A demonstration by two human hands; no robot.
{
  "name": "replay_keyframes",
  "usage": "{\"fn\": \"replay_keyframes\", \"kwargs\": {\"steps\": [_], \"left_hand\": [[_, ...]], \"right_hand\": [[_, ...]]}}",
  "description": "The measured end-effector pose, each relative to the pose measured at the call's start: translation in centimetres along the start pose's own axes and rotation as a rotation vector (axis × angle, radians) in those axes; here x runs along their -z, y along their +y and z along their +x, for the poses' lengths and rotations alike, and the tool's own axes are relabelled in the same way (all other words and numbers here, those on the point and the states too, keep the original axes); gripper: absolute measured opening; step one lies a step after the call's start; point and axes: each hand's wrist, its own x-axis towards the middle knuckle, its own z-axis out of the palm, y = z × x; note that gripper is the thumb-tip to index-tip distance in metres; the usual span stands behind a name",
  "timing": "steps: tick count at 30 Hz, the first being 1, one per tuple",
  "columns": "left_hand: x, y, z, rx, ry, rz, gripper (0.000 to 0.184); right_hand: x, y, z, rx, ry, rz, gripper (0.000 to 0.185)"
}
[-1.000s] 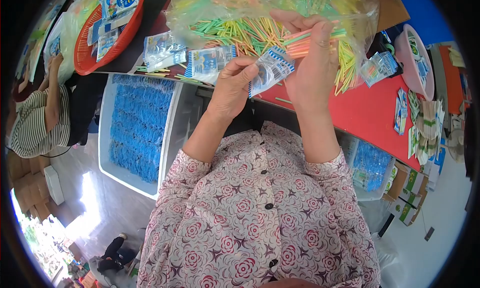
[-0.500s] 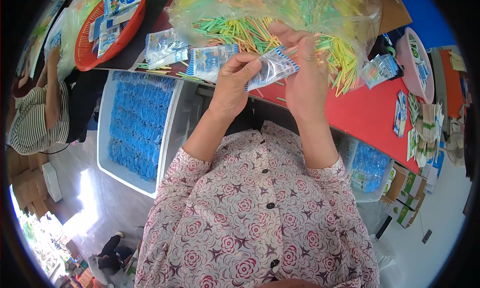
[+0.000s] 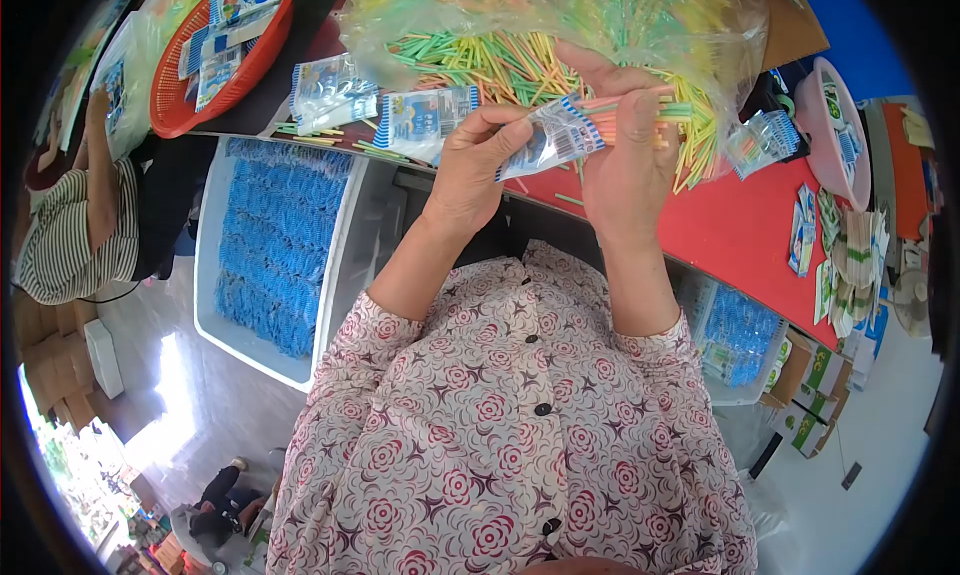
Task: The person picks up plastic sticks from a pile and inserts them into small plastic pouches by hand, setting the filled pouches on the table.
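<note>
1 red basket (image 3: pixel 186 127) stands far left; then 2 loose packets (image 3: pixel 425 120) lie side by side. The left hand (image 3: pixel 468 165) pinches 1 wrapper (image 3: pixel 550 145) between thumb and fingers; its long axis rises rightward to the straws (image 3: pixel 674 113), overlapped past counting, that the right hand (image 3: pixel 628 180) grips, thumb closed over them.

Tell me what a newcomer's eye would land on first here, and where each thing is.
First, probably, the heap of thin, bright sticks under clear plastic at the top centre of the table. Just in front, the left hand grips a blue-and-white packet, while the right hand holds a pink-and-green bundle by its end. Below the table edge, to the left, stands a white tub full of blue material.
</note>
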Motion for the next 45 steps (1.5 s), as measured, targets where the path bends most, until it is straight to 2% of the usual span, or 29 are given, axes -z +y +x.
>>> {"fn": "replay_keyframes", "kwargs": {"steps": [8, 12, 15, 16, 20, 23, 27, 32, 35, 36, 39, 43, 45], "left_hand": [[0.1, 0.0, 0.0, -0.006, -0.027, -0.036, 0.006], [0.3, -0.2, 0.0, -0.058, -0.016, 0.029, 0.007], [0.3, 0.1, 0.1, -0.062, -0.034, 0.071, 0.011], [0.1, 0.2, 0.1, -0.063, -0.034, 0.071, 0.011], [-1.0, 1.1, -0.1, 0.039, 0.045, -0.007, 0.016], [-0.5, 2.8, 0.3, 0.38, -0.016, 0.111, 0.017], [0.4, 2.5, 0.7, 0.276, -0.13, 0.111, 0.013], [0.4, 1.9, 0.6, 0.262, -0.122, 0.056, 0.009], [0.1, 1.5, 0.9, 0.219, -0.057, -0.053, 0.008], [0.1, 1.3, 1.0, 0.218, -0.056, -0.053, 0.008], [-0.1, 0.5, 1.2, 0.12, -0.018, -0.124, 0.008], [-0.7, 0.3, 1.3, 0.06, -0.032, -0.187, 0.007], [-0.8, 0.3, 1.3, 0.051, -0.028, -0.177, 0.008]], "right_hand": [[0.0, 0.1, -0.1, -0.032, 0.005, 0.013, 0.036], [-0.2, 0.7, -0.2, -0.12, 0.016, 0.063, 0.034], [-0.1, 0.7, -0.1, -0.312, 0.014, 0.017, 0.031], [0.0, 0.6, -0.1, -0.313, 0.014, 0.016, 0.031], [0.8, 0.4, 0.5, -0.431, -0.04, 0.155, 0.029], [1.0, 0.4, 1.0, -0.453, -0.122, 0.162, 0.03], [1.2, 0.3, 1.3, -0.512, -0.217, 0.147, 0.031], [0.8, 0.2, 1.5, -0.525, -0.251, 0.042, 0.033], [0.0, 0.1, 1.6, -0.465, -0.026, 0.204, 0.035], [0.2, 0.2, 1.5, -0.466, -0.027, 0.204, 0.035], [1.4, 0.5, 1.2, -0.366, -0.142, -0.06, 0.039], [1.6, -0.2, 0.4, -0.462, -0.115, -0.287, 0.038], [1.7, 0.2, 0.2, -0.441, -0.105, -0.283, 0.04]]}}
